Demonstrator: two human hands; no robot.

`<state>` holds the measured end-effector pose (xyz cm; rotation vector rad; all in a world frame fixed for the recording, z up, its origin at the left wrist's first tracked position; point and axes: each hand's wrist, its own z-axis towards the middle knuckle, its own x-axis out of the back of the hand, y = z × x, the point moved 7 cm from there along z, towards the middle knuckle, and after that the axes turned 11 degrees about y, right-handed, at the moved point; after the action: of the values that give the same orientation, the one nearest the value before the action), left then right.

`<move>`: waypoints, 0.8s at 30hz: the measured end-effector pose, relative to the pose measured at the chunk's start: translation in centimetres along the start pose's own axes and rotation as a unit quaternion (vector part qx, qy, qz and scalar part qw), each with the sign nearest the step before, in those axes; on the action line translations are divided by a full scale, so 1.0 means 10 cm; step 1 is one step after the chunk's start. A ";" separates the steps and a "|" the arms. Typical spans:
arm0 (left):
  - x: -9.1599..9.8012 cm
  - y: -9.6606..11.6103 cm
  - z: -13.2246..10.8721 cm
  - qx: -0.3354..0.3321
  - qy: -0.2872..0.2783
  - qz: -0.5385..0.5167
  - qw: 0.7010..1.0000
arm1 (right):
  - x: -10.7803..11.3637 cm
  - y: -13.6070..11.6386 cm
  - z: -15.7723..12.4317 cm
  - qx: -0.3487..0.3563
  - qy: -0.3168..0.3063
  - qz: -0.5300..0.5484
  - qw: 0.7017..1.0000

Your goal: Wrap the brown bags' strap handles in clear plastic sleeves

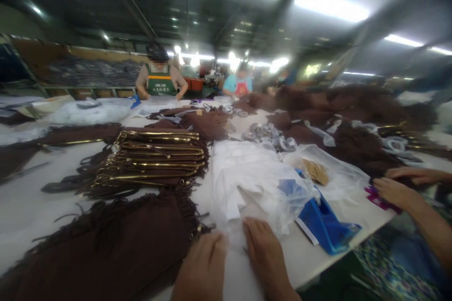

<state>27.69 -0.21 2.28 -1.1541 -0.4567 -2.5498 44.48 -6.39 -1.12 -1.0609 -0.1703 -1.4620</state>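
A clear plastic bag (236, 234) lies at the near edge of a stack of white sheets and bags (243, 169). My left hand (205, 263), slightly blurred, has its fingers drawn together at the left of the bag's edge. On the other side, my right hand (264, 254) has closed fingers on the same edge. Just left of my left hand is a dark brown fringed bag (134, 240), lying flat. Behind it rises a pile of brown bags with gold-coloured metal trim (158, 155). A blue tape dispenser (328, 221) stands right of my right hand.
At the right, a co-worker's hands (399, 190) work over something purple (379, 199). Brown fringed pieces heap up (339, 108) behind them. Rolls in clear wrap (270, 134) lie mid-table. A person in a green apron (161, 84) is across the table.
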 end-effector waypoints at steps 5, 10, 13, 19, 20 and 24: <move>-0.81 0.22 0.76 0.037 -0.107 0.049 0.992 | 0.01 0.16 -0.05 -0.043 0.026 0.009 0.999; -1.00 -0.01 0.78 0.095 -0.122 0.021 0.988 | 0.01 0.25 -0.05 -0.077 0.020 0.038 0.996; -0.95 -0.20 0.73 0.139 -0.116 -0.028 0.983 | 0.00 0.28 -0.04 -0.100 0.014 0.055 0.993; -0.91 -0.39 0.80 0.231 -0.081 -0.103 0.964 | 0.00 0.28 -0.04 -0.100 0.008 0.071 0.992; -0.91 -0.40 0.80 0.245 -0.076 -0.114 0.960 | 0.00 0.28 -0.04 -0.099 0.009 0.072 0.992; -0.93 -0.40 0.77 0.271 -0.073 -0.171 0.944 | 0.01 0.27 -0.05 -0.094 0.017 0.068 0.993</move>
<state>37.11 7.90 -0.68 -1.1187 -1.4016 -2.3597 46.57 -7.43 -2.60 -1.1763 0.0653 -1.3906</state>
